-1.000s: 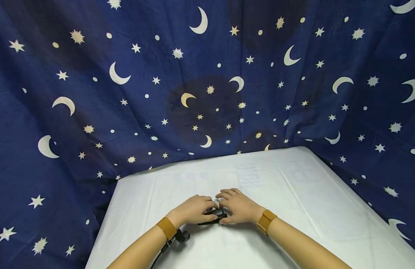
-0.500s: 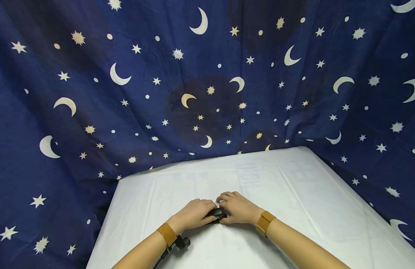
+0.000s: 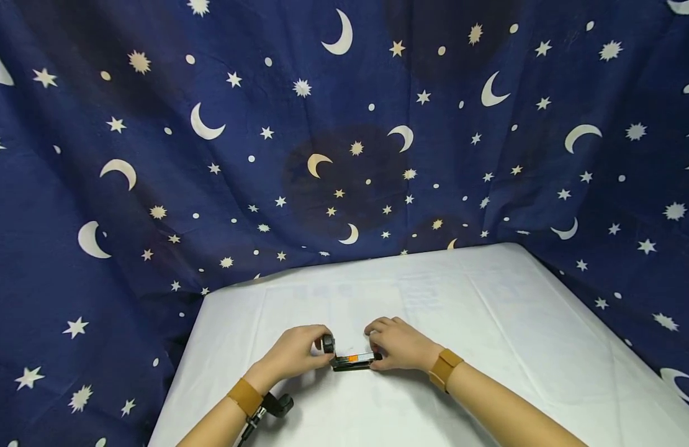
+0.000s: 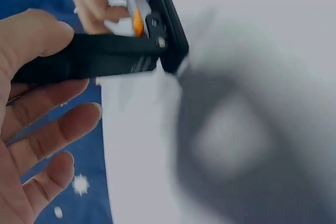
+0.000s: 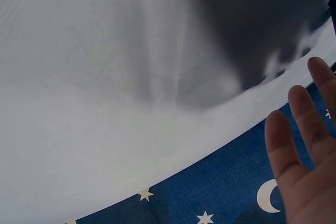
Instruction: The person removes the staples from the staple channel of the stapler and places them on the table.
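Observation:
A black stapler [image 3: 352, 366] stands opened up over the white cloth, its top cover [image 4: 100, 56] swung away from the base [image 4: 169, 24]. My left hand [image 3: 293, 352] pinches that cover between thumb and forefinger; its other fingers are spread loose in the left wrist view. Inside the stapler a metal magazine with an orange part [image 4: 138, 23] lies exposed. At the stapler's right end, my right hand [image 3: 403, 344] holds the base between thumb and finger. In the right wrist view only some loose fingers of the right hand [image 5: 310, 150] show, and their grip is out of frame.
A white cloth [image 3: 490, 372] covers the table. Behind it and at the sides hangs a blue curtain [image 3: 238, 155] with moons and stars. A small black camera [image 3: 280, 405] with a cable hangs at the left wrist, under a brown strap [image 3: 246, 397].
The left hand has moved left and lifted the stapler's cover, so the stapler has gone from closed to opened, baring the magazine. The right hand stays at its right end.

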The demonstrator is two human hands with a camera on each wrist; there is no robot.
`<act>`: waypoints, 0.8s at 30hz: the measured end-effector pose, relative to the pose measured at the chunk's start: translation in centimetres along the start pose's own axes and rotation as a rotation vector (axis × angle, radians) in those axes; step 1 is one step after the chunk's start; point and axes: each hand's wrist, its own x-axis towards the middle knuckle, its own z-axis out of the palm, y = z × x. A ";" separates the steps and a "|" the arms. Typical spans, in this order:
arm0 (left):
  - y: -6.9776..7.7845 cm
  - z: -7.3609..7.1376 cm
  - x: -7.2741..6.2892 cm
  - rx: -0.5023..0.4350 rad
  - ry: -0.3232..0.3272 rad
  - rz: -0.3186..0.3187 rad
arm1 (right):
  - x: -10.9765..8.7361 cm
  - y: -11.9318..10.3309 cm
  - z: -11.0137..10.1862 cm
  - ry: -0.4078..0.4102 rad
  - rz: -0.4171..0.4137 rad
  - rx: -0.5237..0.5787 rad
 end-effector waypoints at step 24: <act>-3.8 2.0 -3.5 0.123 -0.089 0.030 | 0.0 -0.1 -0.1 -0.037 0.021 0.009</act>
